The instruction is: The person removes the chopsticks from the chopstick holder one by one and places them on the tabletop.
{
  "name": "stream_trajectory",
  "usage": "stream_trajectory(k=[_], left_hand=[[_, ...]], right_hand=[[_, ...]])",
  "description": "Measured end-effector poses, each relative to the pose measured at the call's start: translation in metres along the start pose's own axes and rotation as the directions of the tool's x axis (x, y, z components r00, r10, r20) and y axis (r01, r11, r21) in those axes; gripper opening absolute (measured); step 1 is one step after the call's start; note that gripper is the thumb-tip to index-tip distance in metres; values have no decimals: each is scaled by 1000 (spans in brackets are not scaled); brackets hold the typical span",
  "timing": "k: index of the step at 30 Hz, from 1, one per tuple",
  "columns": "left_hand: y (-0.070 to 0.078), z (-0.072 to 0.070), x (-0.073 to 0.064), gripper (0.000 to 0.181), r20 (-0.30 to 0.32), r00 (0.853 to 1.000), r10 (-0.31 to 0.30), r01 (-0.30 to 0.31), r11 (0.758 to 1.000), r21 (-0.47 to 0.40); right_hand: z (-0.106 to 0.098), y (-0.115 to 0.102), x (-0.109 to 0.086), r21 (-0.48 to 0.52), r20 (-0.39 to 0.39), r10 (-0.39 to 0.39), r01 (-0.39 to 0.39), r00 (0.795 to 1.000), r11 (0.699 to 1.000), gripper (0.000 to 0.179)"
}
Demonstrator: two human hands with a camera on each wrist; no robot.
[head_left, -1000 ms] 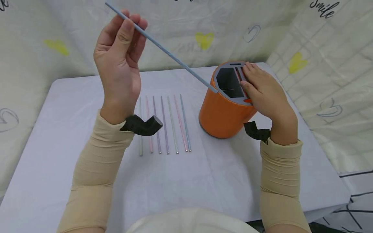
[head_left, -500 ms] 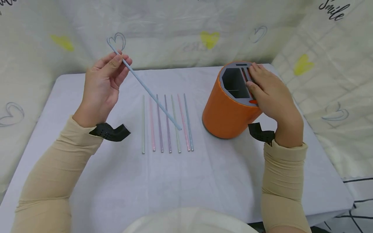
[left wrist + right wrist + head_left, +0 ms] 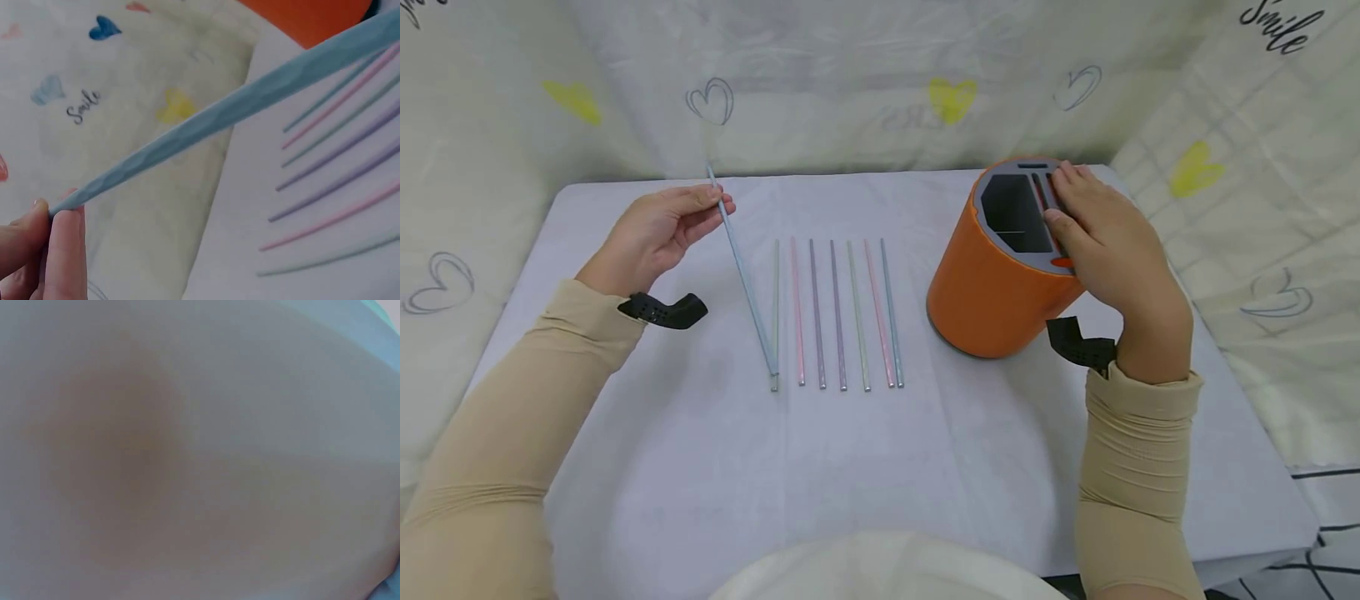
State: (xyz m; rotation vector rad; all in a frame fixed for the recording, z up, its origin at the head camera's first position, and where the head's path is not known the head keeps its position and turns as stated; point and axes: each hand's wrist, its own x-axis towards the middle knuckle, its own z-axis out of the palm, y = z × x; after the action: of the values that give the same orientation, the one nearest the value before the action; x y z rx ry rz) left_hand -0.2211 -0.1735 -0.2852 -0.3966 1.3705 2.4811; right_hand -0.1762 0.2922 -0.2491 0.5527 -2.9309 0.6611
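Observation:
In my left hand I pinch a light-blue chopstick near its upper end, between thumb and fingers. It slants down to the right, and its lower end overlaps the leftmost green chopstick in the head view. The left wrist view shows the faceted surface of the blue chopstick. My right hand rests on the top right of an orange utensil holder, fingers stretched over its grey slotted top. The right wrist view is too blurred to tell anything.
Several pastel chopsticks lie side by side on the white-covered table, among them a purple chopstick, a pink chopstick and another blue chopstick. A printed curtain hangs behind the table.
My left hand has come down and left with the blue chopstick, from near the holder to beside the left end of the row. My right hand stays on the holder.

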Motion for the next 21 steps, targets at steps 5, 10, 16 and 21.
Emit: stream_trajectory(k=[5, 10, 16, 21], left_hand=[[-5, -13, 18, 10, -24, 995, -96, 99, 984, 146], [-16, -15, 33, 10, -34, 991, -126, 130, 948, 291], [-23, -17, 43, 9, -68, 991, -118, 134, 923, 360], [-29, -22, 48, 7, -125, 984, -127, 168, 898, 408]], right_hand=[[0, 0, 0, -7, 4, -1, 1, 1000, 1000, 50], [-1, 1, -2, -7, -2, -3, 3, 1000, 1000, 50], [0, 3, -3, -10, 0, 0, 0, 1000, 1000, 50], [0, 3, -2, -8, 4, 1, -1, 1000, 1000, 50]])
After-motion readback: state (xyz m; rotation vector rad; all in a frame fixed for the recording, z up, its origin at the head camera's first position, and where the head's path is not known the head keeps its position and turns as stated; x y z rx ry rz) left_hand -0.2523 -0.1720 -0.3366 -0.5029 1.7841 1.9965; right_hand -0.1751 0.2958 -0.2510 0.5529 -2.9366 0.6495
